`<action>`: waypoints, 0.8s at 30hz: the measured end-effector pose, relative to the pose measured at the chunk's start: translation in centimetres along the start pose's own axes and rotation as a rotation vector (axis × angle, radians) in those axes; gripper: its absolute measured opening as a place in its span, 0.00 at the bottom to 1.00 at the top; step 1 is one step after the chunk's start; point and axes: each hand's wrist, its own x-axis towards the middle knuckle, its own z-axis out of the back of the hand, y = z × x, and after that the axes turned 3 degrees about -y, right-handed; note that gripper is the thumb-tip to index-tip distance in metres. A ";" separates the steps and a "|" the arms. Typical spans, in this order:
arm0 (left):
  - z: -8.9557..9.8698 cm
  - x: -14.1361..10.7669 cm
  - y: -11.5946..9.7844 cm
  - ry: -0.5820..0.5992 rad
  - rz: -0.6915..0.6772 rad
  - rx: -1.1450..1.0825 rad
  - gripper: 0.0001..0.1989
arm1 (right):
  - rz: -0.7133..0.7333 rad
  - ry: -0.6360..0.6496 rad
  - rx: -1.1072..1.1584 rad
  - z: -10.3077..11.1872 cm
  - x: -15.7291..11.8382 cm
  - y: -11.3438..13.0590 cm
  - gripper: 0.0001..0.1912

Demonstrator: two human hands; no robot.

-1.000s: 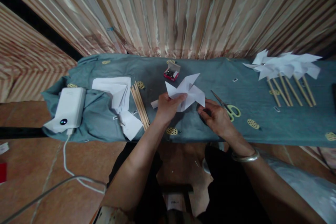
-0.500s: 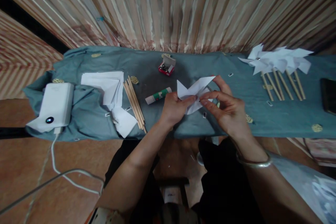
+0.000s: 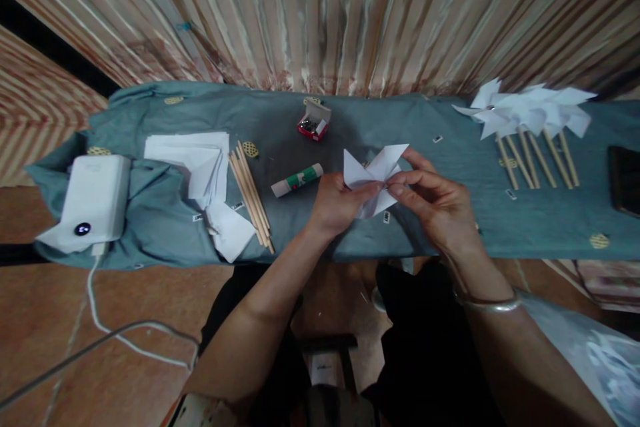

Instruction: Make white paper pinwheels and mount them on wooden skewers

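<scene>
A white paper pinwheel (image 3: 375,172) with folded blades is held between my two hands above the cloth. My left hand (image 3: 336,205) grips it from the left, the thumb pressed near its centre. The fingers of my right hand (image 3: 434,199) pinch at the centre from the right; whether a small pin sits between these fingertips is too small to tell. Just left of my left hand lies a green and white glue stick (image 3: 299,180). Behind it stands an open red and white box (image 3: 315,120) of small metal pins.
Several wooden sticks (image 3: 251,197) lie left of the glue stick, beside stacked white paper (image 3: 203,160). A white power bank (image 3: 97,200) with a cable sits at the far left. Several pinwheels on sticks (image 3: 530,113) lie at the right, near a dark phone (image 3: 625,180).
Both hands and the pinwheel have shifted slightly to the right. The right fingertips still pinch the paper's centre, and the blades have turned a little. The view has moved slightly.
</scene>
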 end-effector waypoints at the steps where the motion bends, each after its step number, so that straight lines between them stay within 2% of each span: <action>1: 0.0 0.0 0.0 0.003 0.001 -0.003 0.07 | -0.009 0.000 0.010 0.0 0.0 -0.1 0.04; 18: -0.2 -0.3 -0.4 -0.013 0.001 0.102 0.04 | -0.021 0.010 -0.037 0.0 0.0 -0.2 0.03; 24: 0.0 -0.3 -0.3 -0.015 -0.084 0.207 0.05 | -0.020 0.022 -0.046 0.1 -0.1 -0.7 0.03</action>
